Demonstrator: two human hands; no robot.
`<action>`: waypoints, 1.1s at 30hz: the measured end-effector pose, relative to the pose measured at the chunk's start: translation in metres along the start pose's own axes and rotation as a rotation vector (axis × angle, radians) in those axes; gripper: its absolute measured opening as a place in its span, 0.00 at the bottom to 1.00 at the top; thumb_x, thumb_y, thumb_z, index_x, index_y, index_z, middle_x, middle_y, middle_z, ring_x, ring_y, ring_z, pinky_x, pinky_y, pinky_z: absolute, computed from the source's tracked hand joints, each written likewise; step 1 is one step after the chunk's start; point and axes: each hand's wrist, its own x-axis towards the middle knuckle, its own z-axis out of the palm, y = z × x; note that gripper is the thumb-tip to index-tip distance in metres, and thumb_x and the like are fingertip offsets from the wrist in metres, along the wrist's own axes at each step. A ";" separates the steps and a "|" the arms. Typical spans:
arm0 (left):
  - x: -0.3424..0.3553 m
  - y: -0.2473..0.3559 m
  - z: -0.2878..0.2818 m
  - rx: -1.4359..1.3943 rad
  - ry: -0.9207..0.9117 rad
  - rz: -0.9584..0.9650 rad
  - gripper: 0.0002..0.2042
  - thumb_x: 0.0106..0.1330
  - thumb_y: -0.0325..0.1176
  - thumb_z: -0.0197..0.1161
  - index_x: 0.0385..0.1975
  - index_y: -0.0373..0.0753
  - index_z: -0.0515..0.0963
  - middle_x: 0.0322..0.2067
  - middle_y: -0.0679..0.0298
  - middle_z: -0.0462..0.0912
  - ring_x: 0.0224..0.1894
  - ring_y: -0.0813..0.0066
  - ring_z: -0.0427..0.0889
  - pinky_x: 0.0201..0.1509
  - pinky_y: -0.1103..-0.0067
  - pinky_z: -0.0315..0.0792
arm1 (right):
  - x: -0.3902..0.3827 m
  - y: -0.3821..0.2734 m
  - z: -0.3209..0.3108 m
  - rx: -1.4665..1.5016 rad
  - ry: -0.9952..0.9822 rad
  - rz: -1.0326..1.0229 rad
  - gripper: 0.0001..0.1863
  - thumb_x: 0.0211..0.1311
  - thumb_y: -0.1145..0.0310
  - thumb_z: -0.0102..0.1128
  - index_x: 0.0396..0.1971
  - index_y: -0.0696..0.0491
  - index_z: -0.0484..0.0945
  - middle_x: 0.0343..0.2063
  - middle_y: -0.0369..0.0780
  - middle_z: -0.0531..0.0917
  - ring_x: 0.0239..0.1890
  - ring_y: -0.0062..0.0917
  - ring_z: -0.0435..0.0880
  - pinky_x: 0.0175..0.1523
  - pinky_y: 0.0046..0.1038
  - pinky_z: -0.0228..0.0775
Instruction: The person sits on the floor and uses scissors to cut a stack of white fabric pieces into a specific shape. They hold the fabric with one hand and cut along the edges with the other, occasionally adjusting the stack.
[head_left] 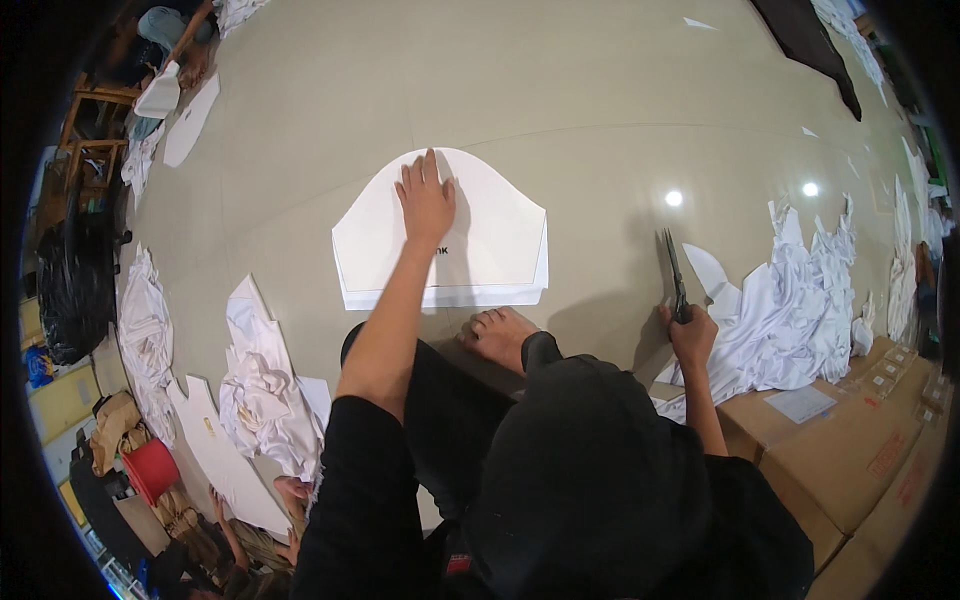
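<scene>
My left hand (427, 207) lies with fingers spread near the curved top of a white sleeve-shaped pattern piece (495, 220). White layers, apparently cloth (440, 298), show under its straight lower edge and at its sides. Off to the right, my right hand (692, 335) grips a pair of dark scissors (673, 262) by the handles. Their blades point away from me above the floor, apart from the pattern piece. My bare foot (498, 335) rests close to the near edge of the white layers.
Heaped white cloth (790, 300) lies at the right, beside cardboard boxes (850, 440). More white cloth (265, 390) and a long white piece (225, 455) are at the left. Other people's hands (292, 495) show at lower left. A black bag (75, 280) stands at far left.
</scene>
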 end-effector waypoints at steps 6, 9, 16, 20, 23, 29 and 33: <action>0.048 -0.025 -0.017 0.029 -0.126 0.163 0.34 0.74 0.37 0.71 0.79 0.45 0.68 0.68 0.49 0.77 0.70 0.44 0.74 0.76 0.49 0.67 | 0.000 0.002 0.005 -0.030 -0.001 -0.026 0.29 0.55 0.49 0.87 0.30 0.63 0.86 0.26 0.51 0.88 0.31 0.45 0.90 0.41 0.42 0.81; 0.062 -0.030 -0.028 0.086 -0.166 0.232 0.31 0.71 0.37 0.74 0.73 0.47 0.74 0.60 0.50 0.81 0.63 0.46 0.78 0.72 0.55 0.70 | 0.000 -0.001 0.005 0.007 -0.038 0.024 0.30 0.53 0.48 0.88 0.32 0.62 0.85 0.28 0.52 0.89 0.33 0.47 0.90 0.43 0.43 0.81; 0.092 -0.033 -0.046 0.098 -0.342 0.202 0.18 0.67 0.41 0.77 0.53 0.45 0.82 0.52 0.55 0.84 0.59 0.50 0.79 0.69 0.57 0.71 | 0.005 -0.015 -0.007 -0.104 -0.223 -0.009 0.33 0.47 0.49 0.91 0.35 0.62 0.83 0.28 0.49 0.88 0.34 0.45 0.90 0.42 0.42 0.81; 0.099 -0.029 -0.051 0.130 -0.438 0.193 0.15 0.67 0.41 0.77 0.47 0.43 0.83 0.52 0.57 0.84 0.60 0.51 0.78 0.70 0.58 0.70 | 0.014 -0.020 -0.015 -0.183 -0.391 0.013 0.31 0.47 0.51 0.88 0.39 0.59 0.82 0.36 0.51 0.88 0.42 0.51 0.89 0.48 0.47 0.80; 0.102 -0.034 -0.051 0.078 -0.440 0.243 0.14 0.67 0.40 0.77 0.45 0.42 0.83 0.50 0.58 0.84 0.59 0.52 0.79 0.68 0.59 0.72 | 0.009 -0.014 -0.012 -0.141 -0.359 -0.072 0.27 0.48 0.55 0.85 0.40 0.59 0.82 0.39 0.52 0.88 0.42 0.52 0.88 0.47 0.48 0.79; 0.111 -0.031 -0.061 -0.060 -0.609 0.155 0.14 0.67 0.38 0.76 0.46 0.39 0.83 0.48 0.55 0.89 0.53 0.53 0.87 0.60 0.61 0.79 | 0.010 -0.048 -0.024 -0.299 -0.462 0.001 0.24 0.51 0.58 0.81 0.40 0.59 0.82 0.39 0.51 0.88 0.45 0.51 0.89 0.50 0.49 0.81; 0.107 -0.035 -0.067 -0.097 -0.606 0.165 0.16 0.68 0.39 0.76 0.50 0.38 0.83 0.51 0.53 0.90 0.55 0.50 0.88 0.62 0.60 0.80 | 0.026 -0.087 -0.028 -0.376 -0.543 -0.112 0.22 0.56 0.60 0.79 0.43 0.58 0.82 0.41 0.50 0.89 0.46 0.51 0.89 0.52 0.49 0.82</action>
